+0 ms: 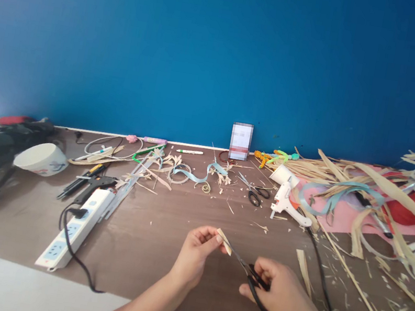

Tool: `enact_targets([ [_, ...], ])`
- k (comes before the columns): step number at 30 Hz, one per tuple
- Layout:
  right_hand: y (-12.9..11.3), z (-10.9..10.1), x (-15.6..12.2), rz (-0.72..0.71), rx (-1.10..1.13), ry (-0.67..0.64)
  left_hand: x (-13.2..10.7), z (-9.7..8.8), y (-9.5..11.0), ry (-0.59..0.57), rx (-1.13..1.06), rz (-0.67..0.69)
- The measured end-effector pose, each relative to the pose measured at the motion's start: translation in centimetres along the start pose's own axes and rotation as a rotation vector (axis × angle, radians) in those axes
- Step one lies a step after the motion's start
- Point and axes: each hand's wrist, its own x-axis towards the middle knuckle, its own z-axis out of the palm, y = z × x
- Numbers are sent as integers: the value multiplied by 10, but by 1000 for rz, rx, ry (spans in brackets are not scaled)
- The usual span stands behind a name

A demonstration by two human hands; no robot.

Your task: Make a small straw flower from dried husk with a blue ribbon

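My left hand (pixel 196 253) pinches a short, pale strip of dried husk (pixel 225 242) between thumb and fingers, above the near part of the brown table. Black-handled scissors (pixel 258 286) are in my right hand (pixel 280 290), its fingers in and around the handle loops. The scissor blades reach left to the strip's lower right end; whether they touch it I cannot make out. Another pale husk strip (pixel 304 272) lies on the table just right of my right hand. A second pair of scissors (pixel 254 191) rests farther back, its handles toward the right.
A white glue gun (pixel 287 203) lies at centre right, its black cord running toward me. Husk strips (pixel 338 185) crowd the right side. At left are a power strip (pixel 73 231), a dark glue gun (pixel 94 187) and a white bowl (pixel 42 158). A phone (pixel 240 141) leans on the blue wall.
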Motion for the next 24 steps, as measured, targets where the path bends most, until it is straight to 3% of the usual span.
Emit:
enact_targets([
  [13, 0, 2, 2, 18, -195, 60, 2, 0, -1, -12, -29, 0],
  [24, 0, 2, 1, -37, -182, 105, -2, 0, -4, -37, -10, -18],
])
